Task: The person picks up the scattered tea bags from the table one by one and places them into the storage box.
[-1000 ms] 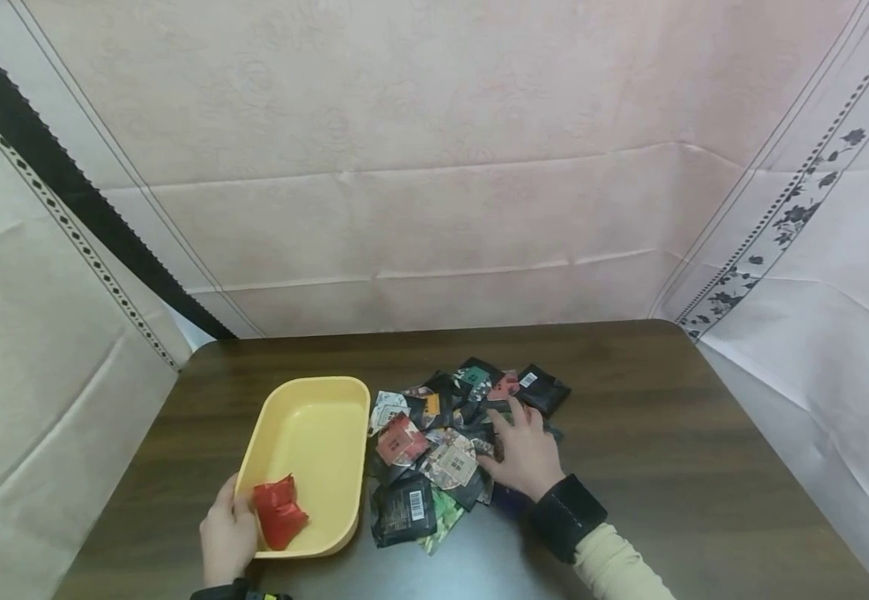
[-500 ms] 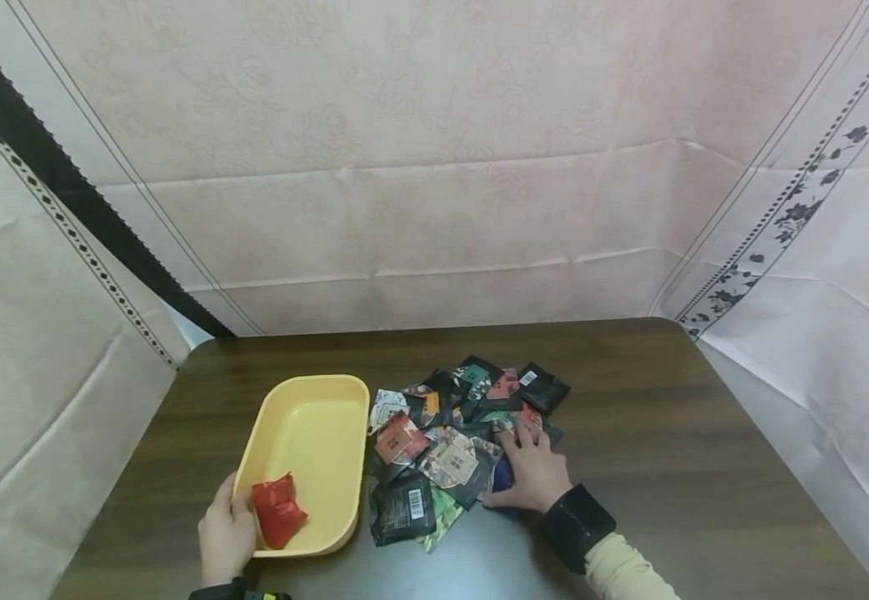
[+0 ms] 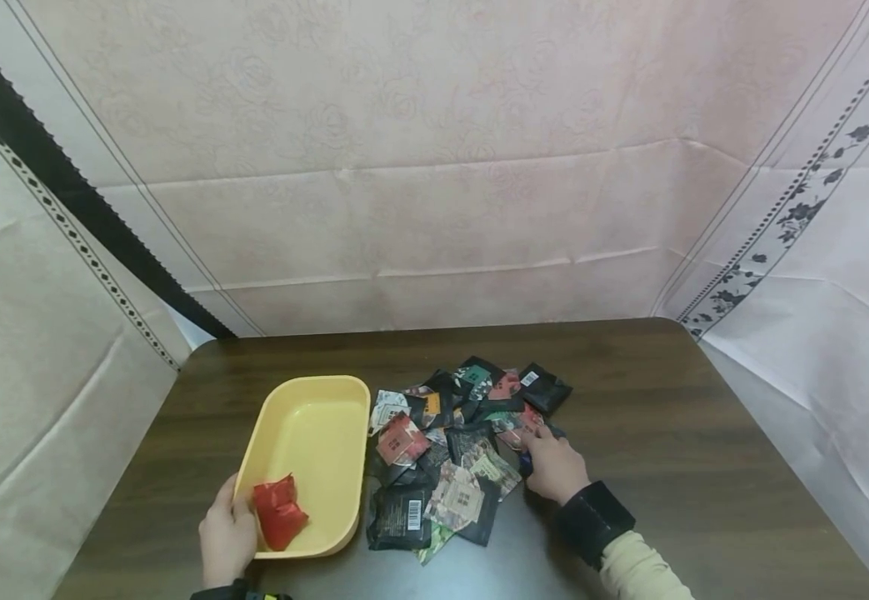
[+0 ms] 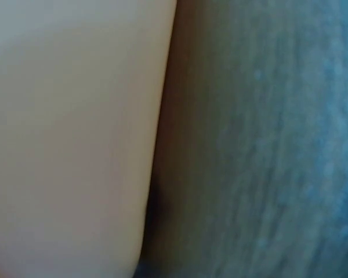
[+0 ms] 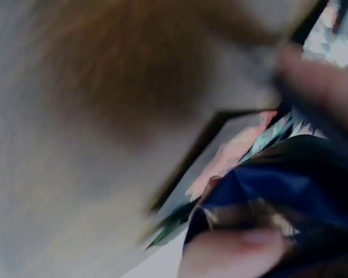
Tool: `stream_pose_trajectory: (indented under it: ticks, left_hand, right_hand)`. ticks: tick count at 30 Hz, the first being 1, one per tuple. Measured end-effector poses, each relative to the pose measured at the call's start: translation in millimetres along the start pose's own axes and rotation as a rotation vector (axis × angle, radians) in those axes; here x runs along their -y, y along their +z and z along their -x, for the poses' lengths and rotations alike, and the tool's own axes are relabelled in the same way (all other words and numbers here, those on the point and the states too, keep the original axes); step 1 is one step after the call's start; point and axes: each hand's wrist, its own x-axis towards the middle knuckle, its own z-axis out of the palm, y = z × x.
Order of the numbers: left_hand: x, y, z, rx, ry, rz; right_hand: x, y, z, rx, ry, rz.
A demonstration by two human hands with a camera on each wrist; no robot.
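Cloth backdrop (image 3: 419, 225): rises past the far edge and down both sides, so to my eye it bounds the workspace.
Surface (image 3: 674, 450): brown wood; I judge the widest room for moving is on its right, with a narrower strip along the left edge.
Yellow tray (image 3: 322, 454): sits left of centre, near side toward the person, probably so it is within easy reach.
Pile of packets (image 3: 456, 496): spread just beside the tray's right rim, overlapping loosely; I cannot tell whether any packet touches that rim. The short gap seems to make for a short carry.
Right hand (image 3: 557, 468): at the pile's right margin, thumb and finger pinching a packet; from this side, I see bare wood rather than packets behind the knuckles.
Left hand (image 3: 227, 529): grips the tray's wall at the near left corner, thumb toward the rim, I would say to steady it. The left wrist view is too blurred to add much.
Red packet (image 3: 279, 511): lies inside the tray, in the near left corner by that thumb; the far part offers room.
Dark blue packet (image 5: 278, 188): held between the right thumb and finger, low beside the pile, mostly hidden from the head view.
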Motion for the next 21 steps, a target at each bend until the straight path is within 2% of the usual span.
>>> stream_pose_trajectory:
  ticks: [4, 8, 15, 21]
  left_hand:
    - [-0.9, 0.0, 0.9, -0.005, -0.006, 0.006]
    - [-0.2, -0.2, 1.1, -0.009, 0.007, 0.009]
    - [0.7, 0.0, 0.7, -0.005, 0.001, 0.011]
    - [1.0, 0.8, 1.8, -0.035, 0.027, 0.012]
  right_hand:
    - [0.4, -9.1, -0.6, -0.037, 0.022, 0.045]
    - [7.8, -15.9, -0.7, -0.102, -0.005, 0.065]
    - [32.7, -24.1, -7.9, -0.186, -0.085, 0.077]
    - [57.9, -31.0, -14.7, -0.193, -0.135, 0.060]
